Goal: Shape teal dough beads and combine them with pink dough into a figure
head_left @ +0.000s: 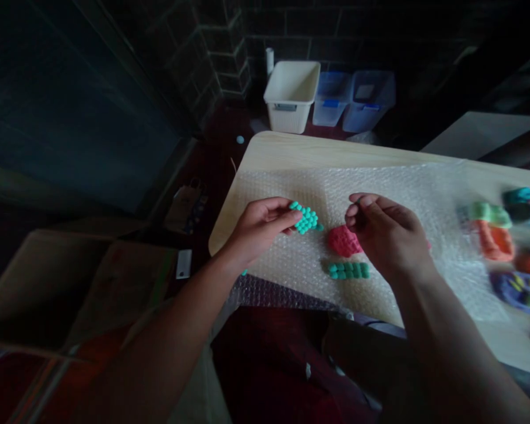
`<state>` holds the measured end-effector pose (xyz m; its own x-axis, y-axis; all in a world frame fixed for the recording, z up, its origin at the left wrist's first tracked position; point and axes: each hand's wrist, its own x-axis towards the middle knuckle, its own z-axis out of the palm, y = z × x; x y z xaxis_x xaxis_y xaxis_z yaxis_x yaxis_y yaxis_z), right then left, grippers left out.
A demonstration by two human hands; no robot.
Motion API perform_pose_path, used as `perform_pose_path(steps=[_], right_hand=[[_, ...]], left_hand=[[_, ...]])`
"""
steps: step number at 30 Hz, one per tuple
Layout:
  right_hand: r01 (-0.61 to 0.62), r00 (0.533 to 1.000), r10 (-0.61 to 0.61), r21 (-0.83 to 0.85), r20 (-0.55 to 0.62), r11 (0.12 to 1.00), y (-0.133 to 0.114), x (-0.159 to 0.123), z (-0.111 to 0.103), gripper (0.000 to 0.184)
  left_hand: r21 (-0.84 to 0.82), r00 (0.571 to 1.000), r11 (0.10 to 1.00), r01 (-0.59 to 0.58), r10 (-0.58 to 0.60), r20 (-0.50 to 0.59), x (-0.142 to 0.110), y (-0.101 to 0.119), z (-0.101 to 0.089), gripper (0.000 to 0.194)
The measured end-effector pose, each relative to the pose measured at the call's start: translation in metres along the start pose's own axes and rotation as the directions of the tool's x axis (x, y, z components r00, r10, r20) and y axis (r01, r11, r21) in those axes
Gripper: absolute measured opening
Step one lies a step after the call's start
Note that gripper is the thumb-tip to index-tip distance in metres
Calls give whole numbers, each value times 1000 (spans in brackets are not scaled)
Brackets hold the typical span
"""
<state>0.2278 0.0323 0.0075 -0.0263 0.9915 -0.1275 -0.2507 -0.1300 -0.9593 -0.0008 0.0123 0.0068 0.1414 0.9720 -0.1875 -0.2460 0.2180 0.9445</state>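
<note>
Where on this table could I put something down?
The wooden strip along the table's far edge is free, as is the bubble wrap between it and the left hand and right hand, and the wrap left of the teal bead strip. The right end is crowded with an orange clay shape and a purple clay shape.

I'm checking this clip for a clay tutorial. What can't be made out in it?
Head view only:
- The bit pinched by the right hand: hidden by its fingers, too small to name.
- The teal studded clay piece: its far part is hidden by the left hand.
- The red clay lump: its right side is hidden by the right hand.
- The teal clay shape: blurred and cut off by the right edge.
</note>
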Motion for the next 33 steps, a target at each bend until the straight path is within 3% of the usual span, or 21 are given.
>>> perform_pose_path(steps=[4, 13, 19, 24, 28, 33], right_hand=[[-13, 1000, 12, -29, -26, 1000, 0, -1, -3, 24], [-105, 994, 101, 136, 34, 985, -3, -1, 4, 24], [-99, 994, 102, 93, -27, 991, -1, -2, 1, 34], [-150, 988, 143, 150, 57, 977, -4, -6, 4, 40], [-191, 978, 170, 190, 123, 963, -7, -7, 8, 34], [-120, 992, 114, 120, 58, 986, -3, -7, 5, 30]], left_hand=[[31, 1000, 999, -16, 15, 20, -1, 0, -2, 22], [26, 1000, 1000, -7, 6, 28, -2, 2, 0, 27], [86, 999, 996, 4, -7, 33, -4, 5, 2, 22], [111, 999, 994, -6, 1, 44, -5, 3, 0, 19], [133, 999, 991, -7, 1, 47, -4, 3, 1, 19], [164, 999, 986, -9, 1, 47, -4, 5, 2, 21]])
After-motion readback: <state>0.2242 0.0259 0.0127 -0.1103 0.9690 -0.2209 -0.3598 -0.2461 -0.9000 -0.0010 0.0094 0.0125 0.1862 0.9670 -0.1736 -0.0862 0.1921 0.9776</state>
